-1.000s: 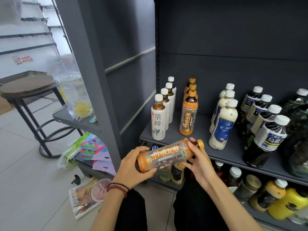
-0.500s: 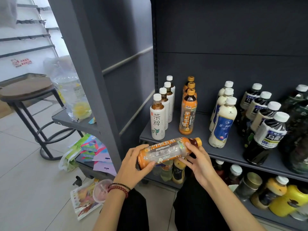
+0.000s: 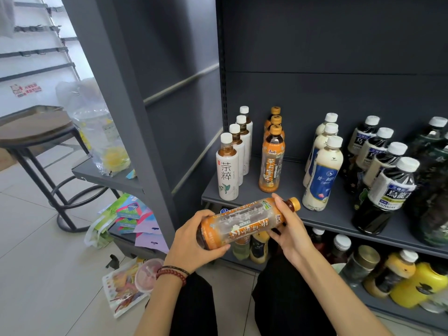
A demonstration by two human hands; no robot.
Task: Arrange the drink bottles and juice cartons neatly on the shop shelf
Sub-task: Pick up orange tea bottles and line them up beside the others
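Left fingers [image 3: 204,214] curl over the top of the base end with the thumb under it. Right fingers [image 3: 278,202] wrap the neck end from above, thumb on the near side of the label. Both the left hand [image 3: 191,241] and right hand [image 3: 289,230] grip 1 orange-labelled clear plastic tea bottle [image 3: 244,221]. It is held lying sideways, orange cap pointing right and slightly far, in the air just in front of the near edge of the dark grey metal shelf [image 3: 339,214] and not touching it. Dark red bead bracelets [image 3: 172,275] sit on the left wrist. On the shelf beyond the hands, all upright in front-to-back rows: 4 white-labelled tea bottles with white caps [image 3: 228,170] at the left, then 3 orange-labelled tea bottles with orange caps [image 3: 271,166] just right of them, directly far of the held bottle. Next come 3 milky-white bottles with blue labels [image 3: 322,175], then 4 dark oolong bottles with white caps [image 3: 390,190]. Dark green bottles [image 3: 434,166] are at the right edge; count unclear. The lower shelf below holds yellow bottles [image 3: 421,282] and other mixed bottles, partly hidden. To the left are a round-topped black metal stool [image 3: 31,127], a clear plastic bag [image 3: 97,132] on a grey ledge, colourful flat packets [image 3: 131,214] and more packets on the tiled floor [image 3: 36,275].
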